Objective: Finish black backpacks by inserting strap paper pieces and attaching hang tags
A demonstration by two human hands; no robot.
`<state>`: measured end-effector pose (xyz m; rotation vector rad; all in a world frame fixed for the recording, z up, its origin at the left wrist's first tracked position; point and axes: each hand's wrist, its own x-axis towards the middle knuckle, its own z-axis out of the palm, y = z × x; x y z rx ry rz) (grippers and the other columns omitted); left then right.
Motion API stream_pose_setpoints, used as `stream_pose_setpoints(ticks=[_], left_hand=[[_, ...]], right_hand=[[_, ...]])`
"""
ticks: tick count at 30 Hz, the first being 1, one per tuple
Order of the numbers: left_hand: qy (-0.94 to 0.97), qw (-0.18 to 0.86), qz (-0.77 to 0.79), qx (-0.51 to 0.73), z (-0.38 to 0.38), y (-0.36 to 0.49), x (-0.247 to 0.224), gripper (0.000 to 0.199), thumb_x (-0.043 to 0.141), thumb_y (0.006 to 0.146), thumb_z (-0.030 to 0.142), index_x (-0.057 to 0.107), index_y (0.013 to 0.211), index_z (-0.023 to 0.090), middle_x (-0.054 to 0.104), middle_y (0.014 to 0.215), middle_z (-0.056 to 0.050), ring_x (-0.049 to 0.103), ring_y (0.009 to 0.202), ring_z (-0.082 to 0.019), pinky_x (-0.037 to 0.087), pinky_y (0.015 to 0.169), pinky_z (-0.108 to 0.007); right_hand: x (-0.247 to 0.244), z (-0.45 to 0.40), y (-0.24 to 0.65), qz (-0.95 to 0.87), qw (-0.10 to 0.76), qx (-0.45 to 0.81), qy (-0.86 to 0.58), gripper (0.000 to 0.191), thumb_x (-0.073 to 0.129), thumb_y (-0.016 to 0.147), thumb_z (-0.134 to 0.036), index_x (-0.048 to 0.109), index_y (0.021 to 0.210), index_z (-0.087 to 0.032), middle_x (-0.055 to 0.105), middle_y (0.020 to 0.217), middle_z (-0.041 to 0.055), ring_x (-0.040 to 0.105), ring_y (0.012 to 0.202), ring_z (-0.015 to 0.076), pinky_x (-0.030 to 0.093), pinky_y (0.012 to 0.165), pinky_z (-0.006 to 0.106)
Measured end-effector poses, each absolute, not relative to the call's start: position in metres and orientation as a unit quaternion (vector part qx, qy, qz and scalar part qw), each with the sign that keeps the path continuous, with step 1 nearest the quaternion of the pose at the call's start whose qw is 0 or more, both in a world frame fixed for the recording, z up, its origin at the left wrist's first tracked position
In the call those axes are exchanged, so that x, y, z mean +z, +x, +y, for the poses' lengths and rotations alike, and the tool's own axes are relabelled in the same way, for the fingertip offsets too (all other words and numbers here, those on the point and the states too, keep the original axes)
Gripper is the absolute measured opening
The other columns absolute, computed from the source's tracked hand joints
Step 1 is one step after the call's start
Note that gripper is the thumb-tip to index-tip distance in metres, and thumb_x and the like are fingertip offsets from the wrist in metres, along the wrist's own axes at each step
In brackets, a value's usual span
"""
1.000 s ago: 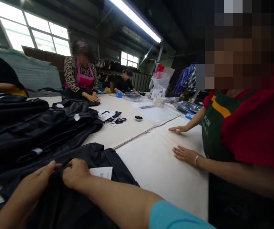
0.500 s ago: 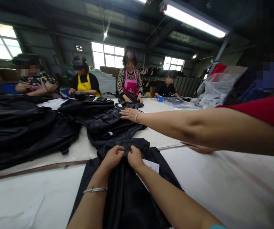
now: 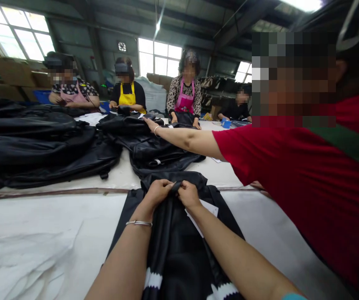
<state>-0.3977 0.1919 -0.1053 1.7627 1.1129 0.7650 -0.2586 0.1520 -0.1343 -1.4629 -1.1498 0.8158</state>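
Note:
A black bag (image 3: 185, 250) lies on the white table in front of me, its top end pointing away. My left hand (image 3: 159, 191) pinches one side of a short black loop (image 3: 176, 186) at the bag's top. Close beside it, my right hand (image 3: 189, 195) is closed on the loop's other side. A white paper tag (image 3: 209, 207) shows partly from beneath my right forearm. Two black straps run down the bag, with white zigzag-edged pieces (image 3: 153, 279) near the bottom of the view.
Black bags (image 3: 35, 146) are heaped at the left, others (image 3: 163, 154) beyond my hands. A person in a red shirt (image 3: 279, 154) leans in from the right, arm outstretched. Several people sit or stand across the table (image 3: 82, 216); clear plastic lies at lower left.
The person in red has leaned farther in, and their hand has moved left over the far bags. Between my fingers the black loop now stands out. The view has shifted.

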Motion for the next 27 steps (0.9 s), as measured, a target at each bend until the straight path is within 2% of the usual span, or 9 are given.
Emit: stream_pose_setpoints(ticks=[3,6,9,12,15,18,21,24,27], left_hand=[[0.714,0.369,0.485,0.345,0.191,-0.393,-0.106,0.019,0.059,0.077,0.029,0.072,0.071,0.017,0.071,0.072,-0.008,0.066,0.076,-0.023,0.049,0.080,-0.035],[0.684,0.344,0.512,0.390,0.192,-0.389,-0.109,0.017,0.058,0.079,0.028,0.068,0.070,0.017,0.071,0.077,-0.010,0.065,0.081,-0.023,0.048,0.085,-0.037],[0.644,0.365,0.527,0.418,0.196,-0.389,-0.113,0.020,0.053,0.083,0.032,0.064,0.074,0.017,0.070,0.079,-0.009,0.065,0.075,-0.020,0.052,0.076,-0.033],[0.595,0.411,0.521,0.453,0.200,-0.390,-0.115,0.028,0.047,0.087,0.039,0.061,0.081,0.016,0.069,0.078,-0.007,0.066,0.068,-0.016,0.054,0.060,-0.027],[0.508,0.490,0.477,0.524,0.201,-0.388,-0.113,0.028,0.049,0.086,0.042,0.058,0.083,0.015,0.068,0.079,-0.005,0.070,0.072,-0.017,0.054,0.056,-0.024],[0.448,0.532,0.451,0.560,0.198,-0.385,-0.107,0.024,0.054,0.082,0.039,0.057,0.081,0.015,0.067,0.076,-0.005,0.071,0.073,-0.019,0.053,0.055,-0.023],[0.429,0.543,0.446,0.567,0.197,-0.384,-0.104,0.023,0.055,0.081,0.037,0.058,0.080,0.014,0.066,0.073,-0.004,0.072,0.072,-0.019,0.053,0.056,-0.023],[0.414,0.550,0.449,0.570,0.198,-0.385,-0.105,0.022,0.056,0.081,0.035,0.058,0.080,0.014,0.066,0.073,-0.005,0.072,0.072,-0.019,0.053,0.056,-0.024],[0.409,0.548,0.454,0.572,0.199,-0.386,-0.106,0.021,0.055,0.081,0.035,0.058,0.080,0.014,0.066,0.075,-0.005,0.072,0.072,-0.019,0.053,0.055,-0.024]], right_hand=[[-0.127,0.148,-0.261,-0.514,0.488,0.293,-0.642,0.019,0.052,0.080,-0.027,0.065,0.088,-0.015,0.066,0.068,0.0022,0.058,0.058,0.0158,0.045,0.055,0.026],[-0.108,0.135,-0.265,-0.639,0.336,0.139,-0.678,0.014,0.050,0.083,-0.018,0.063,0.085,-0.014,0.068,0.083,0.0104,0.062,0.077,0.0205,0.047,0.072,0.031],[-0.083,0.116,-0.267,-0.738,0.190,0.005,-0.648,0.015,0.052,0.087,-0.023,0.063,0.093,-0.015,0.067,0.097,0.0156,0.059,0.096,0.0269,0.042,0.088,0.040],[-0.069,0.097,-0.261,-0.759,0.128,-0.036,-0.637,0.040,0.062,0.082,-0.039,0.059,0.116,-0.018,0.061,0.118,0.0161,0.050,0.114,0.0326,0.037,0.095,0.048],[-0.075,0.083,-0.250,-0.759,0.066,0.003,-0.647,0.072,0.065,0.076,-0.047,0.044,0.139,-0.018,0.044,0.144,0.0169,0.038,0.130,0.0351,0.033,0.100,0.053],[-0.089,0.070,-0.242,-0.761,0.028,0.032,-0.648,0.092,0.063,0.075,-0.053,0.028,0.150,-0.014,0.021,0.158,0.0171,0.018,0.143,0.0380,0.023,0.106,0.060],[-0.097,0.058,-0.242,-0.764,0.017,0.026,-0.644,0.097,0.061,0.073,-0.055,0.024,0.151,-0.011,0.010,0.160,0.0171,0.010,0.145,0.0396,0.014,0.110,0.063],[-0.100,0.050,-0.246,-0.773,0.010,0.006,-0.634,0.089,0.059,0.075,-0.046,0.030,0.149,-0.008,0.014,0.159,0.0192,0.013,0.144,0.0403,0.014,0.111,0.061],[-0.103,0.049,-0.248,-0.777,0.008,-0.032,-0.628,0.075,0.057,0.077,-0.028,0.037,0.145,-0.004,0.027,0.155,0.0228,0.025,0.140,0.0399,0.023,0.111,0.053]])
